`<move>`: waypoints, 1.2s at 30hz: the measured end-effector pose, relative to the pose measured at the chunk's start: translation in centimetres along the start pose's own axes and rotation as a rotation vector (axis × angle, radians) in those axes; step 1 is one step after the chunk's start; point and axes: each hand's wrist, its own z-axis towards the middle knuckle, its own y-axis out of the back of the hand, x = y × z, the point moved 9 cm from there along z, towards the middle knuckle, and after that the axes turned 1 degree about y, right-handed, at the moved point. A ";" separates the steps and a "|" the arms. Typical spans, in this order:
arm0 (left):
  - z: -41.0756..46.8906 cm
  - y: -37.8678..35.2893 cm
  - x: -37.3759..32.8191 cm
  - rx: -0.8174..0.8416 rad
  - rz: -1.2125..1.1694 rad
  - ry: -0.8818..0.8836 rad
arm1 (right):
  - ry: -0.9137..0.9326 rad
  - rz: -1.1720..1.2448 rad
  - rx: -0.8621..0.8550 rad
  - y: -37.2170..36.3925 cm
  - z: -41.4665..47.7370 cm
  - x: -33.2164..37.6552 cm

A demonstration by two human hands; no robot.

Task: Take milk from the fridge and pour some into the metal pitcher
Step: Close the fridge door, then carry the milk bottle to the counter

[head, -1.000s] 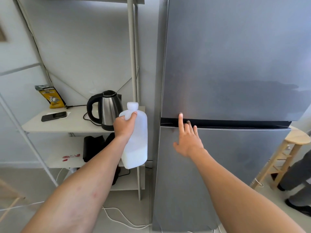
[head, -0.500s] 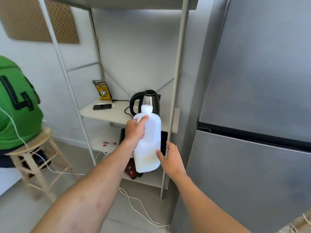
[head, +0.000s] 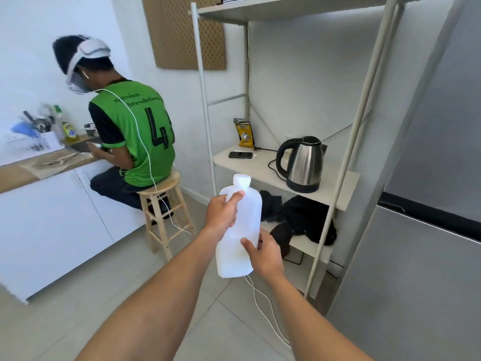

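The jug (head: pixel 240 230) is in the middle, near me: my left hand (head: pixel 222 213) grips it up by the neck, and my right hand (head: pixel 263 254) holds its lower right side. The fridge (head: pixel 429 230) stands at the right. Just left of it, behind the jug, stands a rack (head: pixel 260 173). On its middle shelf a kettle (head: pixel 303 165) sits at the right, a phone (head: pixel 240 155) lies at the left, and a pouch (head: pixel 244 134) stands behind the phone by the wall. A bundle (head: pixel 304 220) lies on the shelf below. Left of the rack a person (head: pixel 138 131) sits on a stool (head: pixel 169 181), facing a counter (head: pixel 15 175) at the far left. A pegboard (head: pixel 182 32) hangs on the wall above. A cable (head: pixel 263 308) lies on the floor below the jug.
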 end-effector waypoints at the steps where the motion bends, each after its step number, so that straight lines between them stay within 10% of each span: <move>1: -0.9 1.3 0.4 -0.037 -0.007 0.007 | 0.009 0.011 0.027 -0.9 -0.9 0.3; 36: -43.4 48.2 12.1 -1.095 -0.026 0.201 | 0.266 -0.042 0.960 -34.7 -42.7 9.3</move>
